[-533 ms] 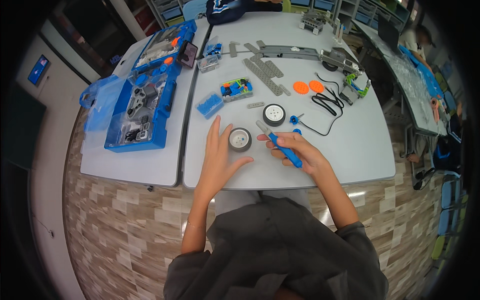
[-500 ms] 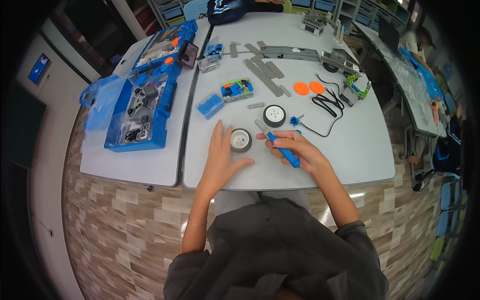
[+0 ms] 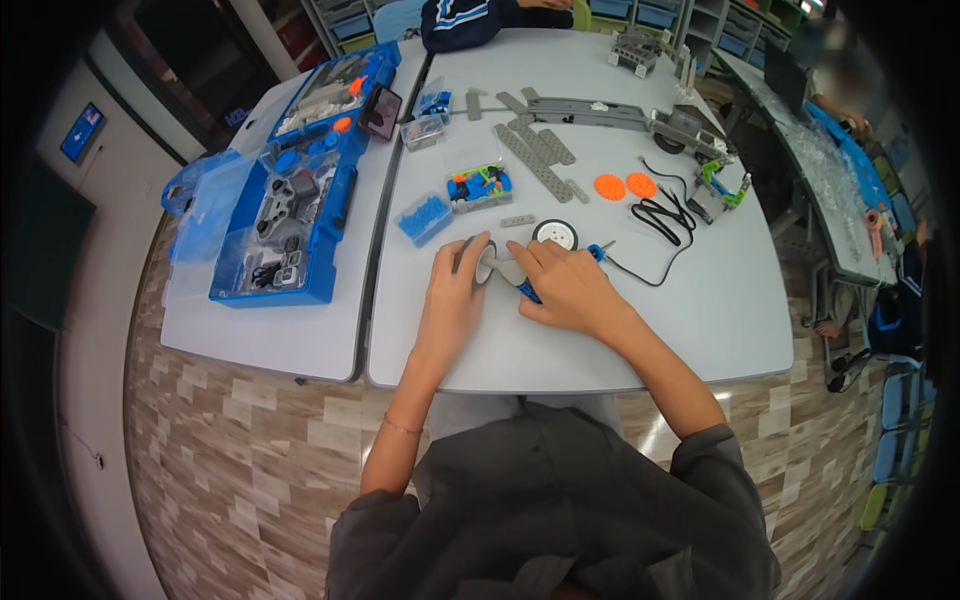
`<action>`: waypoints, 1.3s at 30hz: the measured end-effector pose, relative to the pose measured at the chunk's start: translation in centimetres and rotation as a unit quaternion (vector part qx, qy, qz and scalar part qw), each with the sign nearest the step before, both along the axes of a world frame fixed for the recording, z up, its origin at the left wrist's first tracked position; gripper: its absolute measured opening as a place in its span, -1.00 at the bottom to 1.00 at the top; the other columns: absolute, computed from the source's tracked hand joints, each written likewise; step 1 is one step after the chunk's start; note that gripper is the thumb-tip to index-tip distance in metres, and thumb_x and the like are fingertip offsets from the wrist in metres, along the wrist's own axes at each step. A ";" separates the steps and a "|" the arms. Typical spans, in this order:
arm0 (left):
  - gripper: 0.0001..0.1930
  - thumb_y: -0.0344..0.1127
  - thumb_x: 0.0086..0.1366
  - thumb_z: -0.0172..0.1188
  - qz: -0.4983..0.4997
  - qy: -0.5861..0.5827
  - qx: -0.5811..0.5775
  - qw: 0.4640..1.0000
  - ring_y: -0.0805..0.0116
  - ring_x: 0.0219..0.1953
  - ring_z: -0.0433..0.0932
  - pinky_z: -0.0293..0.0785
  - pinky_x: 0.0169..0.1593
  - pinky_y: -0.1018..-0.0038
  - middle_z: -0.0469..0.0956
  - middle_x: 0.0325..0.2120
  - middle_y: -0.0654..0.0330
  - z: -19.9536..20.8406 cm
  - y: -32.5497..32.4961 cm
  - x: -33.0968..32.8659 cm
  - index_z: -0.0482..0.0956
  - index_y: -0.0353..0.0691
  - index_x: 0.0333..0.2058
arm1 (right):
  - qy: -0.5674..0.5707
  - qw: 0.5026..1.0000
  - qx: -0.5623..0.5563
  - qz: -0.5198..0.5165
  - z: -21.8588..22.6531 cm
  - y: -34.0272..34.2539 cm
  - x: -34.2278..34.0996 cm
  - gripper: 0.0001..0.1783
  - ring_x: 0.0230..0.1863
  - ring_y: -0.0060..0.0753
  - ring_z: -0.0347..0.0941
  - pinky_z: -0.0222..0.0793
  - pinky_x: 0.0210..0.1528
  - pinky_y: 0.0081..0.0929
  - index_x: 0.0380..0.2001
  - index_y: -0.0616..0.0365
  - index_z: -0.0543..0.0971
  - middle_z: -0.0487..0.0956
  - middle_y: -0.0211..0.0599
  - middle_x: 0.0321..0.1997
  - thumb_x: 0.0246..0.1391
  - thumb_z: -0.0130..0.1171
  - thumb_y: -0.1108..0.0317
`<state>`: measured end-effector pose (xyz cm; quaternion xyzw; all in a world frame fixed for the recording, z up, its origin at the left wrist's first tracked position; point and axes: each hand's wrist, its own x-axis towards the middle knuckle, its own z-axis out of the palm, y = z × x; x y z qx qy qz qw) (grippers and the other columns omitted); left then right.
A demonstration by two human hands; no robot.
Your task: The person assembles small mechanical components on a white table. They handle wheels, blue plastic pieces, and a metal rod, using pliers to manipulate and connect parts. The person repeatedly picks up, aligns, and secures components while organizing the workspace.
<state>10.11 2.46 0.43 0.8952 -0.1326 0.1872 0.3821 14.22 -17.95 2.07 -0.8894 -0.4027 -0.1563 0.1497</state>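
Note:
My left hand [image 3: 450, 290] grips a small wheel [image 3: 484, 264] with a dark tyre and pale hub, tipped up on its edge. In my right hand [image 3: 568, 290] is a hand tool with a grey tip and blue handle [image 3: 530, 291]. The grey end reaches to the hub's face; whether it sits in the hub I cannot tell. A second wheel [image 3: 556, 235] lies flat just beyond my right hand, partly covered by it. Beside that wheel is a blue piece with a thin shaft [image 3: 597, 252].
Part boxes, one with blue pieces [image 3: 425, 218] and one with mixed pieces [image 3: 480, 188], stand beyond my left hand. Grey perforated plates [image 3: 537, 160], orange gears [image 3: 610, 187], a black cable [image 3: 660, 222] and a partly built model [image 3: 690, 135] lie farther off. A blue kit case [image 3: 275, 298] is leftward.
My left hand has closed on the nearer wheel and tipped it up from the table. My right hand has turned palm down and brought the tool's grey end to the hub.

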 end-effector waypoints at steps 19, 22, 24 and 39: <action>-0.22 -0.67 0.06 0.26 0.010 -0.046 0.088 0.995 -0.10 0.08 0.51 0.59 0.02 0.16 0.41 0.04 -0.05 -0.3 -0.8 -0.5 0.37 -0.13 0.31 | -0.156 0.986 0.029 -0.053 -1.5 -0.1 -0.3 -0.36 0.01 -0.12 0.41 0.34 0.12 -0.20 0.03 0.30 0.55 0.55 -0.14 -0.04 -0.13 0.45 0.22; -0.22 -0.65 0.04 0.28 0.017 -0.061 0.072 0.995 -0.10 0.05 0.53 0.60 -0.01 0.16 0.41 0.03 -0.04 -0.4 -0.8 -0.6 0.37 -0.14 0.31 | -0.183 0.981 0.023 -0.063 -1.8 0.3 -0.5 -0.37 -0.01 -0.16 0.41 0.32 0.15 -0.19 0.02 0.28 0.56 0.55 -0.17 -0.09 -0.14 0.46 0.21; -0.23 -0.63 0.04 0.30 0.012 -0.073 0.067 0.995 -0.12 0.04 0.53 0.60 0.00 0.15 0.41 0.02 -0.06 -0.5 -0.7 -0.7 0.38 -0.15 0.30 | -0.177 0.982 0.029 -0.054 -2.1 0.5 -0.5 -0.39 -0.04 -0.19 0.42 0.36 0.08 -0.23 -0.01 0.27 0.58 0.55 -0.21 -0.14 -0.14 0.46 0.19; -0.28 -0.58 -0.06 0.38 0.031 -0.109 0.111 0.987 0.07 -0.16 0.50 0.54 -0.11 0.25 0.38 -0.12 0.03 0.6 -0.1 -2.0 0.54 -0.08 0.17 | -0.183 0.978 0.092 -0.032 -2.9 0.4 0.0 -0.41 -0.57 -0.28 0.45 0.37 -0.69 -0.40 -0.68 0.13 0.46 0.42 -0.30 -0.78 0.05 0.39 -0.14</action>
